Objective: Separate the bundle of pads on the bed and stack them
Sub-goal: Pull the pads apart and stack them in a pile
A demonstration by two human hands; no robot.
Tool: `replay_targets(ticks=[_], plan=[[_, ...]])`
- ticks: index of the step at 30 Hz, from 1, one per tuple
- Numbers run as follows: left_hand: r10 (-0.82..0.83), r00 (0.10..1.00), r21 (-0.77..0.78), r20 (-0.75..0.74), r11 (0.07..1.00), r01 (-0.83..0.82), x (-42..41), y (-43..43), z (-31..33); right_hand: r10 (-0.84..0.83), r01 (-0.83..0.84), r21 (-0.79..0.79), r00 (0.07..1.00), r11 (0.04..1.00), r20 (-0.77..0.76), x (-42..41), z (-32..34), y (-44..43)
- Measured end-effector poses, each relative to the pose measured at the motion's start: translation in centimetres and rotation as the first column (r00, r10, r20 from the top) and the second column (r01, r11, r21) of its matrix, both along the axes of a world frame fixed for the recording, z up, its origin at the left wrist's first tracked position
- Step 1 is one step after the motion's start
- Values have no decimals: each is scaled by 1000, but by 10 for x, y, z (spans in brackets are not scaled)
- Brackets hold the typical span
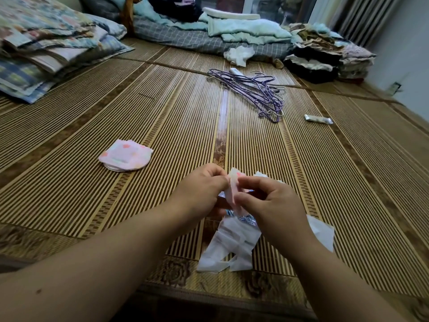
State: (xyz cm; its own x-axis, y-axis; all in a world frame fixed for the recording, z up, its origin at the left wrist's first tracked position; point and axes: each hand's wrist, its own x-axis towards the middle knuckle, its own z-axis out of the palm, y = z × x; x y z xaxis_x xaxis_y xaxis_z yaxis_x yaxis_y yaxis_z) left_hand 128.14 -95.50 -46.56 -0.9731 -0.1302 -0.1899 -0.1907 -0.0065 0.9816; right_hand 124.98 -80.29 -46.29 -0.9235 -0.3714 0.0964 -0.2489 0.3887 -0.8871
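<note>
A pink wrapped pad [233, 187] stands on edge between my two hands, low in the middle of the view. My left hand [199, 189] pinches its left side and my right hand [271, 201] pinches its right side. Below the hands hangs the white plastic bundle wrapper [232, 242] with a blue printed strip, trailing onto the bamboo mat [162, 126]. A small stack of round pink pads [126, 155] lies on the mat to the left, well apart from both hands.
Purple wire hangers [253, 89] lie in a heap further back on the mat, a small silver packet [318, 119] to their right. Folded bedding [46, 49] fills the back left, folded clothes [325, 52] the back right. A white crumpled tissue [239, 54] sits near the clothes.
</note>
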Motion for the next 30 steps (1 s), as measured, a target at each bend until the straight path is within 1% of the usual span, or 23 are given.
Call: replay_targets(ticks=[5,7,10,12,14,16,18,20,21,22,23,24,25,26,28,29,30], plan=[[-38,999,28,-5,999,38,3,2,1,-39,44,70,997,997,-68,-1,-5,-3],[-65,998,83,-22,994,67,4,3,2,-48,53,65,996,996,-77,-1,-6,-4],[-55,998,96,-6,994,55,3,5,-1,-43,45,38,997,998,-62,0,-6,-4],[-14,1000,108,23,994,12,2,6,-4,-33,36,51,997,998,-64,1,-8,-3],[19,998,80,65,997,-24,1,4,-6,-23,27,67,998,997,-63,2,-9,-4],[48,994,60,94,997,-54,-2,-4,-6,-9,9,31,1000,999,-23,2,-11,-4],[151,984,89,92,983,-159,-10,-21,-1,4,-4,-3,1000,1000,-3,4,-10,-4],[330,942,85,64,938,-335,-20,-52,6,10,-10,-4,1000,1000,-16,5,-8,-3],[428,903,46,39,902,-430,-22,-71,8,13,-13,-2,1000,1000,-20,5,-7,-1],[517,856,-44,-6,855,-516,-22,-90,9,12,-12,2,1000,1000,-23,4,-6,0],[581,810,-191,-76,789,-584,-21,-111,7,7,-7,4,1000,1000,-27,3,-5,2],[614,775,-349,-150,701,-623,-18,-131,4,1,-1,6,1000,1000,-29,2,-5,4],[621,757,-468,-204,617,-632,-15,-148,-1,-3,3,10,1000,1000,-27,1,-5,7],[613,757,-534,-226,572,-623,-13,-162,-5,-2,2,16,1000,1000,-23,-1,-4,9],[586,780,-571,-220,571,-590,-10,-182,-16,-1,2,19,1000,1000,-12,-2,-4,13],[579,787,-601,-213,558,-573,-9,-188,-21,-7,7,20,1000,1000,-5,-3,-4,16],[577,789,-645,-209,525,-555,-9,-191,-24,-15,15,27,1000,1000,1,-3,-4,18]])
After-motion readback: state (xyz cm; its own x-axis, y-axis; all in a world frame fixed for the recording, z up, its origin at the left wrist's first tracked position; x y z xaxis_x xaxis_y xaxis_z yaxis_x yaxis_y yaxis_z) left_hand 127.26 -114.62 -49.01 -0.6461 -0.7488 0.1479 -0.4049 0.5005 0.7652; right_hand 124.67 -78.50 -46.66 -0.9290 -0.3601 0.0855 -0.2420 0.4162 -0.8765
